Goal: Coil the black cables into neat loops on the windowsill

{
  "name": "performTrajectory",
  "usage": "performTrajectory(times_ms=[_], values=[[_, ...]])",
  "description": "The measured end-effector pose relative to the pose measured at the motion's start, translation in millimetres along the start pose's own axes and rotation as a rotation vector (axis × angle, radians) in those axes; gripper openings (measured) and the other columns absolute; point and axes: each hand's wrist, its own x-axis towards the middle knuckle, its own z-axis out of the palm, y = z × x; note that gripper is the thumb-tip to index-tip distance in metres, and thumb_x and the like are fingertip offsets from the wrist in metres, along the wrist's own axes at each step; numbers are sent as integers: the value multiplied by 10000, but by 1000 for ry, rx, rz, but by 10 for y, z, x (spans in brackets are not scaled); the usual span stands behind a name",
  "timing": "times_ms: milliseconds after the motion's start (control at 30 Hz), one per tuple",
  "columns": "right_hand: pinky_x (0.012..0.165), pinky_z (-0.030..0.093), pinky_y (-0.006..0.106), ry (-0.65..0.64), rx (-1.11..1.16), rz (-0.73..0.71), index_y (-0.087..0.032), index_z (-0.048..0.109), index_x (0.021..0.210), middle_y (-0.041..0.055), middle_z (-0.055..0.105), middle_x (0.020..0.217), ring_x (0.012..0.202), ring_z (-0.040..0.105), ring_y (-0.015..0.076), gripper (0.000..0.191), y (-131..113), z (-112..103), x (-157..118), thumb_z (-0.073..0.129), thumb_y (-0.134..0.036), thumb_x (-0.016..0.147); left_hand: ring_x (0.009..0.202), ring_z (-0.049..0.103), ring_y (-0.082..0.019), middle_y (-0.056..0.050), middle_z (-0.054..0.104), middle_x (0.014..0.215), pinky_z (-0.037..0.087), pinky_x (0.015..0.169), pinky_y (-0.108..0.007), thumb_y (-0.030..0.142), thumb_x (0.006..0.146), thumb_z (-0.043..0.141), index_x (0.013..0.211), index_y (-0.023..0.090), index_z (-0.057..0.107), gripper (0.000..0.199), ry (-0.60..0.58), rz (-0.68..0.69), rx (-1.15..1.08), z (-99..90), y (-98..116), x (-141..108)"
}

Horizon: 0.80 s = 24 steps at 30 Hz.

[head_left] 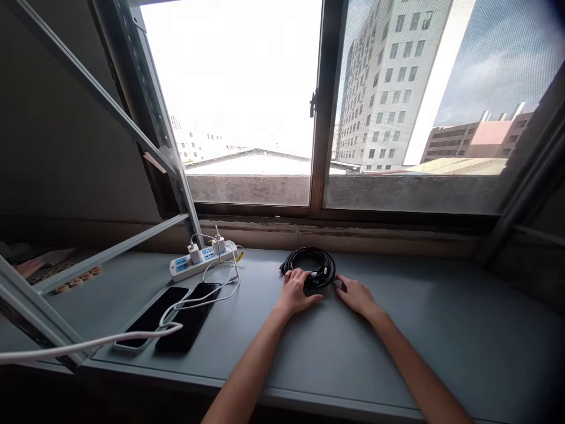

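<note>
A coiled black cable [326, 259] lies flat on the grey shelf top, near the window. Small white pieces show on the inner side of the coil. My left hand [296, 292] rests over the coil's front left part, its thumb stretched out to the right and apart from the fingers. At the coil's right edge is my right hand [356, 295], palm down, with its fingertips against or very close to the cable and the thumb a little apart. Neither hand is closed around the coil. The undersides of the fingers are hidden.
To the left, a white power strip [180, 270] holds two chargers with white cables [236, 282]. Two phones, one pale-edged [152, 315] and one black [188, 324], lie before it. A metal rack frame [115, 244] stands left; a window frame [316, 194] rises behind.
</note>
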Motion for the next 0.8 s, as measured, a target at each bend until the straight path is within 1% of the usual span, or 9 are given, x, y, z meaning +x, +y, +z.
performTrajectory(times_ms=[67, 167, 267, 367, 567, 667, 733, 800], values=[[606, 309, 263, 7, -1, -4, -264, 579, 1122, 21, 691, 835, 807, 623, 206, 322, 2, 1, -1, 408, -303, 852, 1081, 494, -233, -47, 602, 1062, 303, 971, -372, 434, 700, 719, 1105, 214, 550, 491, -30, -16, 21, 23, -17, 4], [600, 309, 263, 12, -2, -8, -264, 577, 1120, 19, 689, 827, 802, 623, 204, 318, 7, 5, -2, 402, -305, 857, 1084, 494, -225, -46, 606, 1081, 278, 977, -377, 328, 746, 690, 1090, 216, 553, 387, -54, -33, 47, 26, -23, 13], [601, 313, 260, 4, 5, -1, -268, 579, 1115, 16, 685, 814, 787, 621, 198, 315, 13, 11, -1, 409, -305, 852, 1080, 498, -224, -43, 614, 1078, 273, 975, -377, 264, 755, 669, 1070, 219, 561, 336, -68, -49, 65, 13, -13, 19], [597, 314, 258, 5, 16, 1, -263, 582, 1114, 17, 680, 802, 775, 616, 198, 320, 19, 18, 1, 406, -312, 851, 1064, 508, -226, -43, 624, 1064, 279, 965, -379, 245, 751, 663, 1046, 216, 572, 310, -79, -63, 76, 3, -6, 24], [592, 314, 264, -3, 29, 1, -256, 577, 1133, 28, 681, 814, 774, 613, 206, 345, 27, 22, 0, 379, -338, 863, 1016, 526, -230, -44, 638, 1038, 298, 943, -387, 256, 740, 671, 999, 206, 588, 277, -96, -85, 109, -26, 16, 34], [599, 318, 266, 1, 24, -11, -259, 575, 1140, 33, 684, 842, 793, 613, 209, 351, 38, 32, 9, 372, -353, 870, 980, 531, -250, -63, 647, 984, 304, 931, -410, 268, 746, 655, 928, 202, 616, 197, -102, -100, 145, -53, 49, 35], [608, 321, 268, 2, 15, -16, -262, 572, 1148, 32, 684, 851, 809, 612, 212, 352, 51, 45, 23, 375, -351, 870, 955, 535, -264, -76, 654, 930, 304, 932, -427, 318, 753, 645, 858, 199, 638, 159, -106, -104, 170, -73, 83, 34], [611, 321, 268, -1, 5, -14, -265, 571, 1153, 30, 684, 851, 818, 611, 212, 352, 68, 61, 41, 383, -339, 865, 943, 537, -273, -80, 659, 891, 296, 947, -437, 392, 746, 651, 798, 200, 654, 199, -112, -103, 192, -93, 126, 29]])
